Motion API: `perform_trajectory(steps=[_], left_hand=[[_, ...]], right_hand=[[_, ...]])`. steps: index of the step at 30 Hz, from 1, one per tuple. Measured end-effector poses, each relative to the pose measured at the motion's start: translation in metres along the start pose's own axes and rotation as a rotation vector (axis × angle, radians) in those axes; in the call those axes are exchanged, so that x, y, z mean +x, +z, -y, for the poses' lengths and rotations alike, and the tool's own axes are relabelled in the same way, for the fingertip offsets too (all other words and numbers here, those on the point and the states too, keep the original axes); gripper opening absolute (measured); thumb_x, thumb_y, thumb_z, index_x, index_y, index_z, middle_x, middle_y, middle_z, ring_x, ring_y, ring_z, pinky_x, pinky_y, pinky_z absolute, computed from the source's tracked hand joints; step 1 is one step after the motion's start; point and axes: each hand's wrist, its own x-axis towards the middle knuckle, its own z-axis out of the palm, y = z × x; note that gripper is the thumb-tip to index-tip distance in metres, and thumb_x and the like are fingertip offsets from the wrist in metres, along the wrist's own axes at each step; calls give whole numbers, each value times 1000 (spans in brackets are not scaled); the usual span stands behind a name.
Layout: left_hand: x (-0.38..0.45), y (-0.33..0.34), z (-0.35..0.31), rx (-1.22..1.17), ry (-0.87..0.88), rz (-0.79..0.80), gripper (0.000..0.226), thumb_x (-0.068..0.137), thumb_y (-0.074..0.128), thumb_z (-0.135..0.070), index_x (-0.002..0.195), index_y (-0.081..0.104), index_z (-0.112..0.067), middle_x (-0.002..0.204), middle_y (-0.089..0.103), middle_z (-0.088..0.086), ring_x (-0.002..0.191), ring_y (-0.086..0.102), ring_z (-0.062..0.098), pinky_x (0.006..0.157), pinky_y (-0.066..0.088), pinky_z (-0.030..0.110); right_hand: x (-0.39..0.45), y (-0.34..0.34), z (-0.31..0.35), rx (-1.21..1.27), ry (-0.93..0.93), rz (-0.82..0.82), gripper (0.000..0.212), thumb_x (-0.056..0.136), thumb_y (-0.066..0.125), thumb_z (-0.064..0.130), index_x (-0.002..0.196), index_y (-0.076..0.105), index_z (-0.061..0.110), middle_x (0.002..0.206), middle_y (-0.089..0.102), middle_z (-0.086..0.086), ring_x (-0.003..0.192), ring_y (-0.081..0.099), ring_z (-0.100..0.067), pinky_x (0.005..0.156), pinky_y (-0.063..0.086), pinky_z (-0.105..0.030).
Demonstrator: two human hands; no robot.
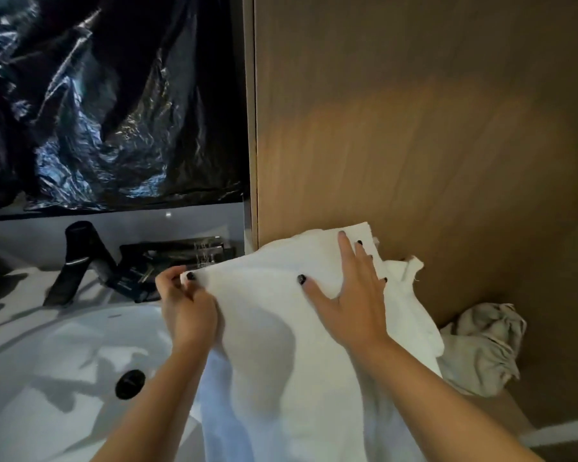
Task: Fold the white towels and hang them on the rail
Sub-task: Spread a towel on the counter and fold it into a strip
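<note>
A white towel [274, 328] lies draped over the right-hand edge of a white sink [64, 355], its lower part hanging down toward the camera and its far end reaching up against a wooden panel [414, 128]. The left hand [186, 305] pinches the towel's left corner between thumb and curled fingers, just beside the basin's right rim. The right hand [351, 288] lies flat on the towel's upper part with fingers straight and spread, pressing the cloth down and holding nothing. Both hands show dark-painted nails. A second layer or fold of white cloth shows at the towel's far right edge, beyond the right hand's fingertips; whether it is the same towel cannot be told. To the right, near the foot of the panel, a crumpled greyish cloth [484, 348] sits apart from the white towel. At the sink's far edge stands a black tap [80, 258], with a dark tray [177, 258] beside it. A black drain [130, 384] sits in the basin. Crinkled black plastic sheeting [107, 101] covers the wall above the sink.
</note>
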Motion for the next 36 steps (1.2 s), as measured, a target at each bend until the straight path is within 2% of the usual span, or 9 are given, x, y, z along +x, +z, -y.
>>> perform_trajectory(steps=[4,8,10,12,18,25,28,32,36], left_hand=[[2,11,7,-5,-54,111,23,101,43,-24,105,40,-46,94,65,7,87,65,34,77,56,50],[-3,3,11,-173,-169,126,22,98,59,-32,115,46,-34,95,65,-4,94,65,14,74,48,24],[-15,-14,19,-240,-264,168,23,96,63,-34,115,52,-28,86,67,-9,83,66,7,69,48,19],[-35,-34,29,-211,-319,280,17,95,62,-35,109,59,-25,76,67,-7,70,64,7,61,49,21],[-104,-90,54,-180,-349,468,17,88,71,-28,94,68,-13,84,68,10,70,63,13,67,49,27],[-156,-125,82,-84,-232,593,21,93,64,-7,111,63,-18,95,75,-11,87,67,2,75,53,17],[-175,-134,85,-112,-278,549,23,97,58,-11,118,59,-21,102,74,-5,94,69,6,76,53,20],[-204,-142,68,-254,-472,443,18,99,58,-24,110,64,-12,90,76,5,81,73,22,68,57,36],[-231,-156,44,-641,-725,562,41,100,49,-38,122,66,-7,116,70,21,109,66,42,102,45,59]], right_hand=[[10,2,-16,55,131,-3,105,63,43,92,150,9,44,160,20,17,150,13,-15,118,4,-60],[13,4,-19,55,158,-18,108,60,41,95,150,12,44,158,25,18,148,20,-14,120,6,-55],[13,4,-18,51,159,-17,108,59,40,97,150,13,44,158,26,16,147,23,-15,120,8,-55],[13,3,-18,40,166,-12,108,59,39,97,149,13,44,158,28,14,146,26,-17,119,8,-54],[11,0,-14,-11,176,-6,109,61,40,97,150,14,40,158,31,7,144,30,-25,115,24,-60],[-10,-4,1,-45,173,-63,108,76,45,83,155,3,23,164,7,-6,150,7,-29,117,12,-62],[-59,-2,7,-108,-34,-122,90,92,42,65,156,-5,20,164,-10,-6,151,-8,-27,120,3,-57],[-157,7,0,-290,-471,134,76,99,36,55,157,-3,26,161,-25,-2,148,-24,-22,119,-13,-44],[-244,12,-23,-220,-528,495,62,99,27,55,153,-1,40,155,-35,16,142,-34,-8,120,-10,-39]])
